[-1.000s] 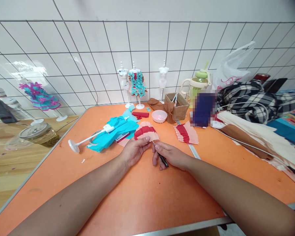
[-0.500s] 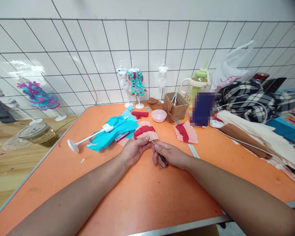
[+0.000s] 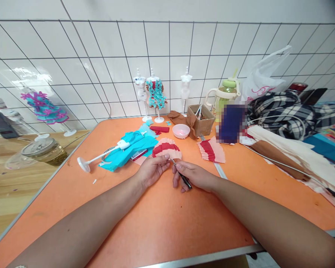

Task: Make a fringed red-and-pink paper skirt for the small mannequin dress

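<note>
left hand (image 3: 153, 169) pinches the thin pleated pink-and-red sheet (image 3: 167, 148), right hand (image 3: 194, 175) grips the slim black-and-silver tool (image 3: 185, 181); a light, steady touch should avoid tearing!

Soft, bright light leaves glare on the tiled wall (image 3: 159, 44) (stretched toward the edges), at left

Craft workspace: dressed mini mannequin (image 3: 156, 95), fabric pieces (image 3: 166, 149), orange worktable (image 3: 156, 223).

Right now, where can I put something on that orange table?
Bare table shows between both forearms, from left hand and right hand to the metal edge. Another patch: between the right forearm and brown cloth. Beyond the hands it's crowded: turquoise cloth, pink bowl, cardboard box.
</note>
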`<act>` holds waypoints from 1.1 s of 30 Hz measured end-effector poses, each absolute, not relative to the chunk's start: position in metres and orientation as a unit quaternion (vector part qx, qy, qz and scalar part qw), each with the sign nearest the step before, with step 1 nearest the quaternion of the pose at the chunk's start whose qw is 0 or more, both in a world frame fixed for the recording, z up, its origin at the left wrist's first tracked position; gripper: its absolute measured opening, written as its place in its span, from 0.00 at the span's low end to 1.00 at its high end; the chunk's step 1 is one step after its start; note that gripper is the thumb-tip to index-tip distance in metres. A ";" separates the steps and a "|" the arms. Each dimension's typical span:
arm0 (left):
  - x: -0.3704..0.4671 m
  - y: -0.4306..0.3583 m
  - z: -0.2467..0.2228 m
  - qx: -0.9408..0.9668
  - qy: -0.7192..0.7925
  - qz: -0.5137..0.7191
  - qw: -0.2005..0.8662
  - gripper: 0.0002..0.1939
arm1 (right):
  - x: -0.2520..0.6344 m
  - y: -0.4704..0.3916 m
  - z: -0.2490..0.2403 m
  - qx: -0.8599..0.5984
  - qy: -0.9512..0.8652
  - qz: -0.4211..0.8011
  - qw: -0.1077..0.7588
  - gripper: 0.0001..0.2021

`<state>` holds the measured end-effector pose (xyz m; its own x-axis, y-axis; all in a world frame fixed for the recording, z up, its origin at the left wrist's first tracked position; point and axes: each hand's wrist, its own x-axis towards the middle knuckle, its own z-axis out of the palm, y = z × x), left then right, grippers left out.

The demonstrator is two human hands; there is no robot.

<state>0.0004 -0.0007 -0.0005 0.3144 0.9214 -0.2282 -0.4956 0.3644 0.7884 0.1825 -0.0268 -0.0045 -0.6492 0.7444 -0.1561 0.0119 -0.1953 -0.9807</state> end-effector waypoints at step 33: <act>-0.001 -0.001 0.000 0.350 0.340 0.463 0.740 0.08 | 0.182 -0.026 -0.004 -0.336 -0.564 0.707 0.262 0.22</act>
